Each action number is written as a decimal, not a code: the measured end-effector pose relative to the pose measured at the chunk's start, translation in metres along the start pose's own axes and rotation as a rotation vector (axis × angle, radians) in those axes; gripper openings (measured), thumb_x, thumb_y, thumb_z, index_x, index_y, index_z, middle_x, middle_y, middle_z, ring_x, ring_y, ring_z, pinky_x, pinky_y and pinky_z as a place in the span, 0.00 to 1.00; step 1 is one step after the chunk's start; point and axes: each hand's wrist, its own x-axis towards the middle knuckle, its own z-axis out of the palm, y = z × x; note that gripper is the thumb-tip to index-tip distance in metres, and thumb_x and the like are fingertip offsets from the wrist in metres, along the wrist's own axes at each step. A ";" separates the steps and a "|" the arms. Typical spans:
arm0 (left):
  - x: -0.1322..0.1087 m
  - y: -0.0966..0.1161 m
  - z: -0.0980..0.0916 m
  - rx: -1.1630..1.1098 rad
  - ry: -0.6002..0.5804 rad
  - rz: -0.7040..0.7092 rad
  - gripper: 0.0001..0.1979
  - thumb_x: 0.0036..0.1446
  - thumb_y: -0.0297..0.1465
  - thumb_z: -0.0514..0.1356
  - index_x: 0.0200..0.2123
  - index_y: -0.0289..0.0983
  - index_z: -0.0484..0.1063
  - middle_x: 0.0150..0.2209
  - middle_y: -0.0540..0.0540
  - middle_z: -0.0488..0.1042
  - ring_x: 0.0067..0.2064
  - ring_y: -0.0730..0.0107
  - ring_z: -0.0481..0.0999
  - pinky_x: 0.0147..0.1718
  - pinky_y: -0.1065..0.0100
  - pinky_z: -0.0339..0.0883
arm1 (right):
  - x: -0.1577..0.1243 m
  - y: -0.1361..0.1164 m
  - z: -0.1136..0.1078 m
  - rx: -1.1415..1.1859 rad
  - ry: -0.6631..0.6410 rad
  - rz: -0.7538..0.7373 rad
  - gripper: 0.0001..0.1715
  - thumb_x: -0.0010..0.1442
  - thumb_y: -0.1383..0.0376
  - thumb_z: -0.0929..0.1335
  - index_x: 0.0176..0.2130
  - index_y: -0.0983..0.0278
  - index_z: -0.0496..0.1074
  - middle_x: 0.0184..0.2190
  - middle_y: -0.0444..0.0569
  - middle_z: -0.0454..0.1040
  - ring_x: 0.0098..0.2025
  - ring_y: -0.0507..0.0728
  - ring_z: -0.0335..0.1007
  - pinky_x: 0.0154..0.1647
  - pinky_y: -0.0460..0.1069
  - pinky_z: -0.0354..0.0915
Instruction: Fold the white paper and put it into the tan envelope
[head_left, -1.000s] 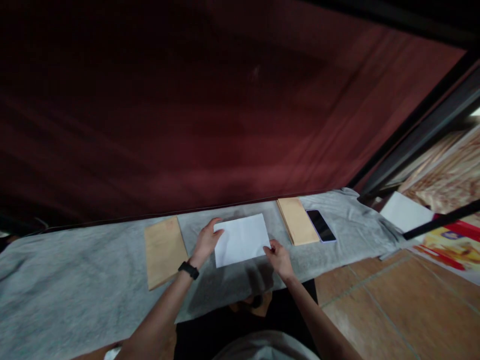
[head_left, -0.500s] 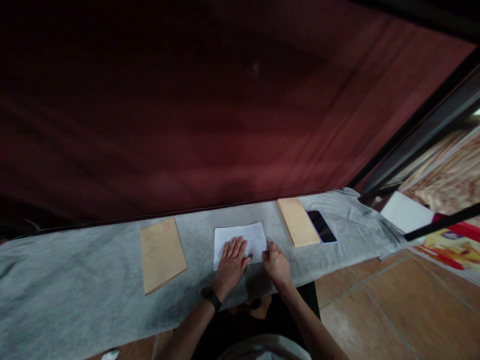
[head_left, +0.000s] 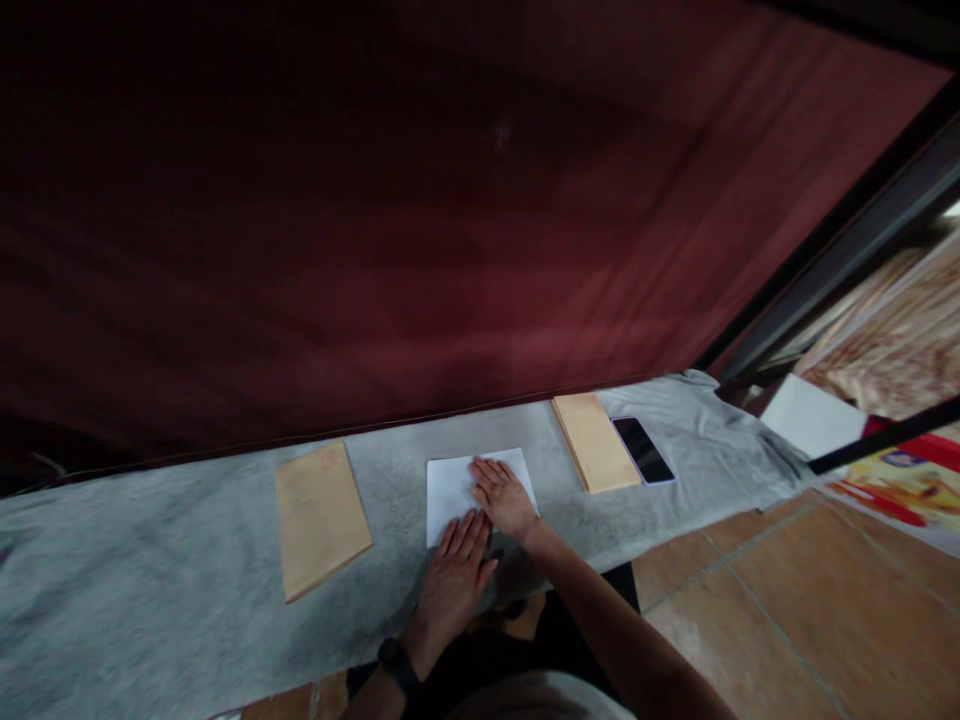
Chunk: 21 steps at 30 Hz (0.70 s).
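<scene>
A white folded sheet of paper (head_left: 454,485) lies on the grey cloth (head_left: 150,590) that covers the long table. My right hand (head_left: 506,497) rests flat on the paper's right half with its fingers stretched out. My left hand (head_left: 456,570) lies flat at the paper's near edge, fingers together and extended, with a black watch on its wrist. Neither hand holds anything.
A brown envelope (head_left: 319,515) lies left of the paper. A stack of brown envelopes (head_left: 595,440) and a dark phone (head_left: 643,450) lie to the right. A dark red curtain hangs behind the table. Tiled floor and white sheets (head_left: 814,415) are at the right.
The paper went from held up at its sides to flat on the cloth. My left hand slid back to the near edge, and my right hand moved onto the paper.
</scene>
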 end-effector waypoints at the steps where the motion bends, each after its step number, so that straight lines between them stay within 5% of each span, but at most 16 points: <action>1: -0.001 0.000 -0.002 0.010 -0.006 0.012 0.26 0.68 0.38 0.49 0.67 0.37 0.59 0.65 0.40 0.64 0.67 0.55 0.61 0.65 0.48 0.55 | 0.003 0.002 0.000 -0.012 -0.003 0.015 0.28 0.72 0.60 0.59 0.67 0.63 0.58 0.68 0.52 0.59 0.70 0.59 0.51 0.70 0.59 0.50; 9: 0.002 0.000 -0.005 0.034 -0.016 0.039 0.26 0.68 0.38 0.49 0.66 0.37 0.61 0.65 0.40 0.65 0.68 0.55 0.60 0.65 0.48 0.56 | 0.016 0.000 0.001 -0.024 0.031 0.096 0.28 0.72 0.59 0.58 0.67 0.65 0.58 0.68 0.53 0.58 0.70 0.61 0.50 0.70 0.61 0.48; 21: 0.015 -0.005 -0.005 -0.083 0.034 -0.064 0.21 0.68 0.29 0.45 0.59 0.37 0.68 0.61 0.42 0.71 0.63 0.62 0.68 0.61 0.55 0.63 | -0.093 -0.012 -0.023 0.070 0.022 -0.102 0.29 0.70 0.61 0.61 0.68 0.60 0.58 0.67 0.51 0.62 0.68 0.62 0.55 0.70 0.63 0.51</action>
